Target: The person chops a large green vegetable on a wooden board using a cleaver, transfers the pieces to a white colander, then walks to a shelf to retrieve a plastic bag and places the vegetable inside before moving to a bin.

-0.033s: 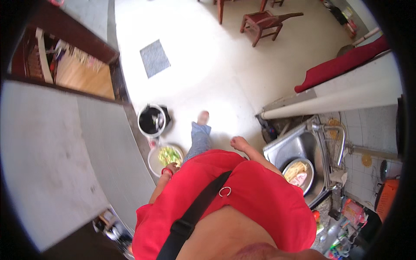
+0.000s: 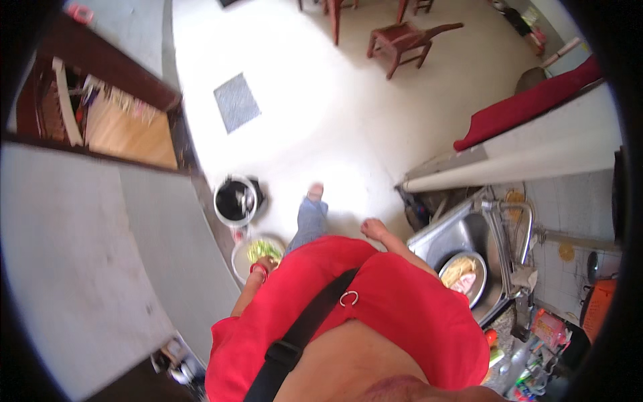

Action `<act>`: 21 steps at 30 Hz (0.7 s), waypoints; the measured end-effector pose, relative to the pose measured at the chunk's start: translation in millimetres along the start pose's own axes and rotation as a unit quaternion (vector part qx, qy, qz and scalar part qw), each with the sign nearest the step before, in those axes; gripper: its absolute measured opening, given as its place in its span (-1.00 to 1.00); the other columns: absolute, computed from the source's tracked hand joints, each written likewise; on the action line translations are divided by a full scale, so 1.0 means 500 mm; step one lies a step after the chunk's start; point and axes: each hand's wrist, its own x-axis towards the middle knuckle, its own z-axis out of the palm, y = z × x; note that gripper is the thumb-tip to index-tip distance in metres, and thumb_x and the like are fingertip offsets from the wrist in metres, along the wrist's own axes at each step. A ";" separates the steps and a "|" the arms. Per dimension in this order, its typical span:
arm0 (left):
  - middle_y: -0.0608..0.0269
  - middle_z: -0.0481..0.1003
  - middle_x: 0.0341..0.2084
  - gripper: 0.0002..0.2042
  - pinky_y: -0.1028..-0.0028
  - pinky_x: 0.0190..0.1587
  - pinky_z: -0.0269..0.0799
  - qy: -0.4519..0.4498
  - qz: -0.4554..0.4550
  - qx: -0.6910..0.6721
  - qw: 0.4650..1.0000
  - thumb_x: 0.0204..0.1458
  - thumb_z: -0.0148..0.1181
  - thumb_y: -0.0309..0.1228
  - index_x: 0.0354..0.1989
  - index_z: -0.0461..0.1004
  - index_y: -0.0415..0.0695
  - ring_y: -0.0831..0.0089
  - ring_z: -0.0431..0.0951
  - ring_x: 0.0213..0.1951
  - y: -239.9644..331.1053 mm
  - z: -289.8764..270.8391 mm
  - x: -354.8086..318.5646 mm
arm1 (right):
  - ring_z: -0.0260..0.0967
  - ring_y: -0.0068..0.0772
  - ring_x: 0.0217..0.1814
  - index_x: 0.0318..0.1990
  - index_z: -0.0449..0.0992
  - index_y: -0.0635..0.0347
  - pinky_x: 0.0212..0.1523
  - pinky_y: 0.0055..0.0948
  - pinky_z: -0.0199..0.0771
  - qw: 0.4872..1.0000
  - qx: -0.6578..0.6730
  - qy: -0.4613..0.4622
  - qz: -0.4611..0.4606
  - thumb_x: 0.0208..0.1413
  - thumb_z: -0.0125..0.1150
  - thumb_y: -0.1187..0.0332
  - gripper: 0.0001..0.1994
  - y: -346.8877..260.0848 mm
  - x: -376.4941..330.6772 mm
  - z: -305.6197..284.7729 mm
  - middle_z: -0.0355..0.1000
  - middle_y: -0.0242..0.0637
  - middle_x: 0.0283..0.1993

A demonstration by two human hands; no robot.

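My left hand (image 2: 262,267), with a red band at the wrist, holds the near rim of a round pale plate (image 2: 242,262) that carries chopped green vegetables (image 2: 261,250). The plate is low at my left side, just behind a black pot (image 2: 234,199) on the floor. My right hand (image 2: 374,229) hangs free at my right side with nothing in it, close to the corner of a steel sink (image 2: 447,236). My red shirt and a black shoulder strap fill the lower middle. One bare foot (image 2: 315,193) is forward on the pale floor.
A metal dish with food (image 2: 463,276) lies in the sink under a curved tap (image 2: 514,221). Bottles and an orange object (image 2: 598,305) crowd the counter at right. A grey wall (image 2: 80,254) runs along my left. Farther off are a grey mat (image 2: 236,102), a red-brown stool (image 2: 400,41) and a red cloth (image 2: 529,104).
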 end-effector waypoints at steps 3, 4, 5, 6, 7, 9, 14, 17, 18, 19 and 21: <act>-0.01 0.38 -0.03 -0.53 0.29 0.07 0.26 -0.068 -0.010 0.339 0.938 -0.05 0.10 -0.15 -0.02 0.36 -0.21 0.13 0.35 0.04 0.265 -0.250 0.038 | 0.41 -0.39 -0.57 -0.53 0.50 0.24 -0.44 -0.37 0.42 0.988 0.089 0.036 0.120 -0.10 0.04 0.32 -0.81 0.042 0.051 -0.075 0.45 -0.23 -0.61; -0.01 0.37 -0.02 -0.53 0.29 0.08 0.25 -0.090 0.001 0.401 0.912 -0.06 0.10 -0.13 -0.02 0.37 -0.18 0.12 0.34 0.05 0.344 -0.325 0.081 | 0.40 -0.43 -0.58 -0.54 0.49 0.25 -0.48 -0.40 0.42 0.976 0.140 0.041 0.163 -0.10 0.04 0.34 -0.82 0.046 0.073 -0.118 0.44 -0.24 -0.62; 0.00 0.37 -0.02 -0.53 0.28 0.09 0.24 -0.112 0.010 0.462 0.880 -0.07 0.10 -0.11 -0.03 0.38 -0.16 0.12 0.33 0.06 0.429 -0.395 0.123 | 0.39 -0.47 -0.59 -0.52 0.48 0.25 -0.57 -0.44 0.39 0.956 0.215 0.075 0.186 -0.07 0.05 0.36 -0.84 0.047 0.084 -0.151 0.42 -0.26 -0.63; 0.01 0.37 -0.02 -0.53 0.29 0.09 0.24 -0.046 0.028 0.412 0.909 -0.06 0.10 -0.12 -0.03 0.38 -0.17 0.13 0.33 0.06 0.561 -0.449 0.119 | 0.37 -0.47 -0.60 -0.50 0.48 0.25 -0.57 -0.43 0.38 0.934 0.263 0.119 0.210 -0.06 0.06 0.37 -0.85 0.062 0.088 -0.162 0.41 -0.27 -0.63; 0.02 0.37 -0.02 -0.53 0.30 0.10 0.24 0.017 0.043 0.359 0.932 -0.06 0.09 -0.13 -0.02 0.37 -0.17 0.14 0.34 0.05 0.708 -0.496 0.104 | 0.36 -0.47 -0.60 -0.48 0.47 0.25 -0.58 -0.43 0.37 0.907 0.313 0.161 0.233 -0.04 0.06 0.37 -0.86 0.074 0.088 -0.172 0.39 -0.28 -0.63; -0.01 0.38 -0.03 -0.54 0.32 0.08 0.28 0.018 0.108 0.461 0.881 -0.06 0.10 -0.19 0.01 0.34 -0.16 0.15 0.36 0.03 0.838 -0.591 0.233 | 0.35 -0.48 -0.61 -0.46 0.46 0.25 -0.59 -0.42 0.37 0.868 0.377 0.197 0.255 -0.01 0.04 0.35 -0.84 0.057 0.097 -0.219 0.38 -0.30 -0.63; 0.01 0.41 -0.07 -0.54 0.32 0.03 0.33 0.077 0.170 0.407 0.894 -0.07 0.12 -0.20 0.00 0.34 -0.18 0.14 0.40 -0.01 1.305 -0.661 0.400 | 0.44 -0.38 -0.58 -0.53 0.55 0.14 -0.42 -0.38 0.45 0.855 0.347 0.190 0.335 -0.08 -0.02 0.27 -0.77 0.113 0.128 -0.305 0.45 -0.25 -0.64; 0.02 0.45 -0.13 -0.55 0.32 -0.01 0.35 0.105 0.303 0.358 0.877 -0.06 0.13 -0.20 -0.02 0.35 -0.19 0.14 0.44 -0.07 1.455 -0.620 0.584 | 0.45 -0.27 -0.52 -0.53 0.54 0.17 -0.35 -0.32 0.46 0.935 0.037 0.255 0.245 -0.09 -0.03 0.27 -0.76 0.290 0.244 -0.257 0.46 -0.19 -0.59; 0.01 0.47 -0.18 -0.56 0.34 -0.03 0.36 0.076 0.299 0.242 0.920 -0.06 0.13 -0.19 -0.03 0.36 -0.19 0.14 0.46 -0.11 1.509 -0.586 0.583 | 0.45 -0.23 -0.49 -0.53 0.54 0.18 -0.33 -0.30 0.46 0.924 0.127 0.230 0.280 -0.09 -0.03 0.26 -0.76 0.337 0.263 -0.352 0.46 -0.17 -0.56; -0.01 0.47 -0.19 -0.55 0.35 -0.05 0.36 0.026 0.250 0.139 0.958 -0.07 0.13 -0.17 -0.04 0.36 -0.18 0.15 0.47 -0.12 1.507 -0.592 0.600 | 0.45 -0.19 -0.46 -0.52 0.54 0.20 -0.30 -0.28 0.45 0.913 0.225 0.182 0.288 -0.10 -0.03 0.26 -0.75 0.310 0.285 -0.452 0.47 -0.14 -0.54; -0.01 0.46 -0.15 -0.53 0.33 -0.03 0.35 0.001 0.244 0.351 0.904 -0.10 0.17 -0.14 -0.04 0.37 -0.14 0.13 0.43 -0.07 1.560 -0.563 0.646 | 0.44 -0.22 -0.46 -0.47 0.53 0.21 -0.32 -0.30 0.45 0.887 0.311 0.152 0.306 -0.11 0.01 0.27 -0.77 0.326 0.335 -0.622 0.47 -0.15 -0.51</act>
